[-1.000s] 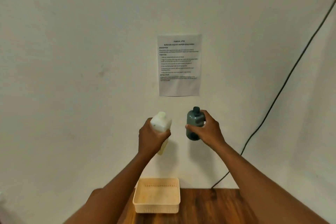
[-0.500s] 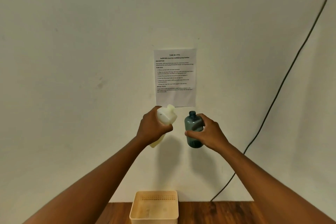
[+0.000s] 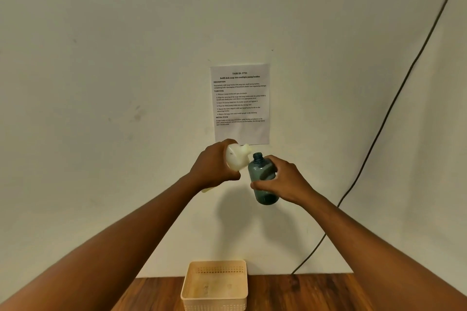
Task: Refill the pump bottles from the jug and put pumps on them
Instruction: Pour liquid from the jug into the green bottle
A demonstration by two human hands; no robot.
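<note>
Left hand [image 3: 214, 168]: fingers wrapped round the body of the white jug [image 3: 236, 159], gripping it in mid-air in front of the wall; the jug's long axis is tilted, base low and to the left, spout [image 3: 246, 149] up and pointing right toward the bottle. Spout position: just left of and slightly above the bottle mouth [image 3: 257, 156]; the two are near, and contact cannot be confirmed; no liquid is visible passing between them.

Right hand [image 3: 283, 182]: fingers and thumb curled round the grey-green pump bottle [image 3: 262, 179], gripping it at mid-body; the bottle is held close to upright, mouth uppermost and uncapped, no pump fitted.

Both forearms are extended forward and upward, converging at centre; the two hands are roughly level.

Judgement: the step in hand is alignment for pouring; the next move calls for bringing the spout over the mouth and tipping the jug further to the right; a misaligned spout would spill.

Below, well apart from the hands: a beige basket [image 3: 214, 298] on the wooden table [image 3: 303, 293].
</note>
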